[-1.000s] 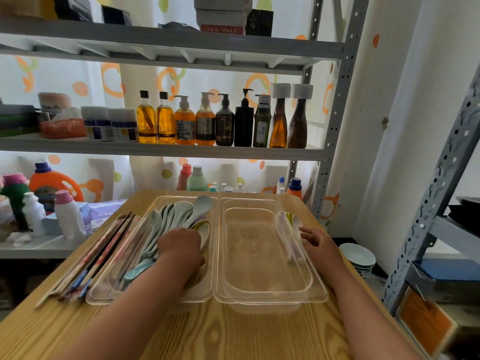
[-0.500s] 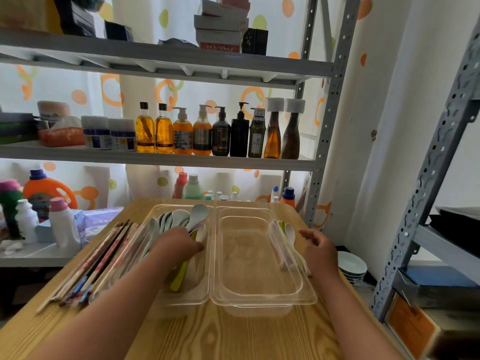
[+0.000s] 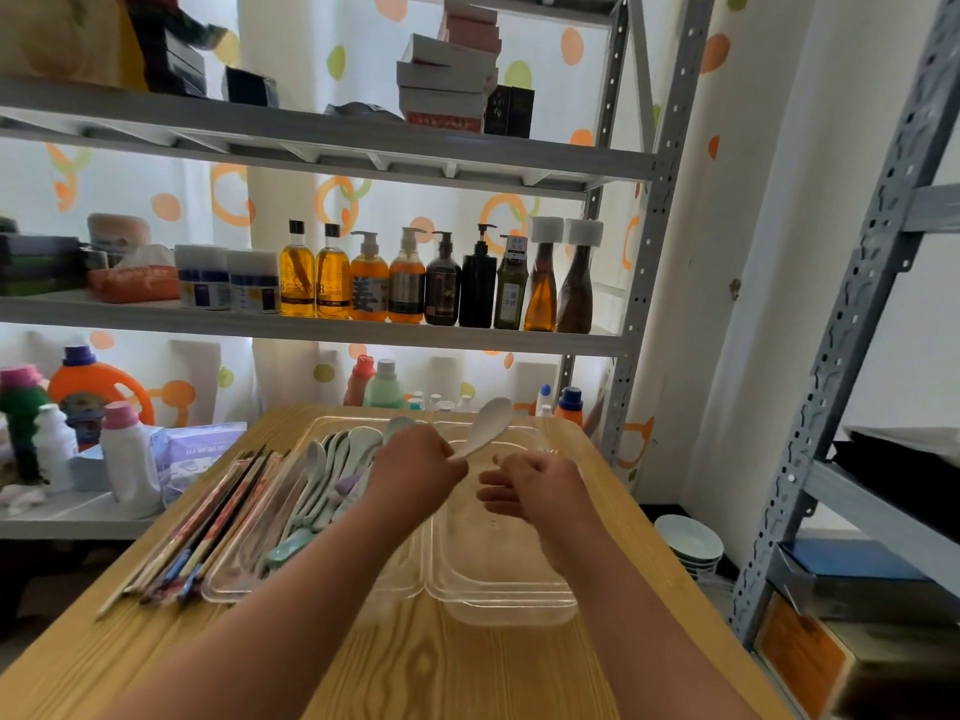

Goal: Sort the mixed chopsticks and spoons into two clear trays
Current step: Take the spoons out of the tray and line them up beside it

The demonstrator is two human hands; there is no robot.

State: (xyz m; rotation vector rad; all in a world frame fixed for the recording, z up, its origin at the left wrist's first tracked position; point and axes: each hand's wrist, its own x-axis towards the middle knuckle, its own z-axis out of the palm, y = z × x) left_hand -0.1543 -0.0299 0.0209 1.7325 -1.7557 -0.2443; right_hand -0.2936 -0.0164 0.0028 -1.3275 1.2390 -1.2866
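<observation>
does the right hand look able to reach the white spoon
Probably yes: the right hand is open close beside the left hand gripping the white spoon, with nothing between them.

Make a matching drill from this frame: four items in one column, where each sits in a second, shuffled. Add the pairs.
Items
1. white spoon
2. chopsticks
3. pastel spoons
4. stack of bowls

Places
A. lying in the left tray
B. low down, right of the table
C. gripped in the left hand, raised
D. on the table, along the left tray's outer side

Pairs: 1-C, 2-D, 3-A, 4-B
</observation>
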